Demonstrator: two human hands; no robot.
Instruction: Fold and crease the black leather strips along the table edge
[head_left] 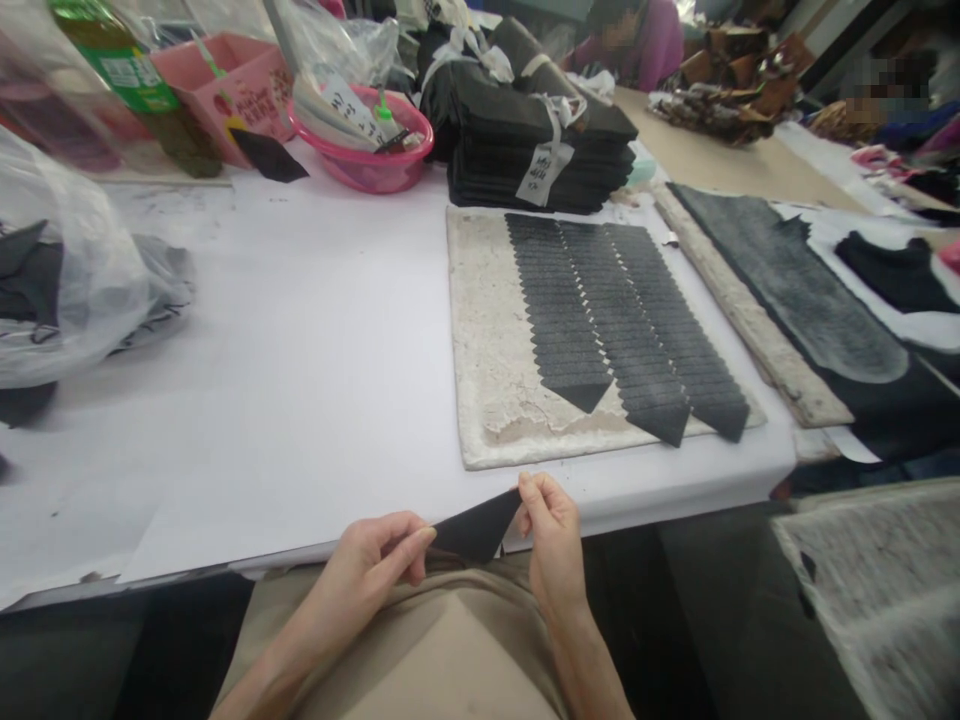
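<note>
Both of my hands hold one small black pointed fabric piece [477,526] just below the table's front edge, over my lap. My left hand [375,570] pinches its left end between thumb and fingers. My right hand [553,540] pinches its right upper corner. Ahead on a worn whitish board [487,350] lie three overlapping rows of the same black pointed pieces [622,320], laid like scales and running diagonally. Behind the board stands a tied stack of black fabric pieces [536,130] with a paper tag.
White paper [300,350] covers the table. A clear plastic bag with dark fabric [67,270] lies at the left. At the back are a pink bowl [367,150], a pink box [232,80] and a green bottle [135,80]. Another board with dark material [787,290] lies right. A person sits far back.
</note>
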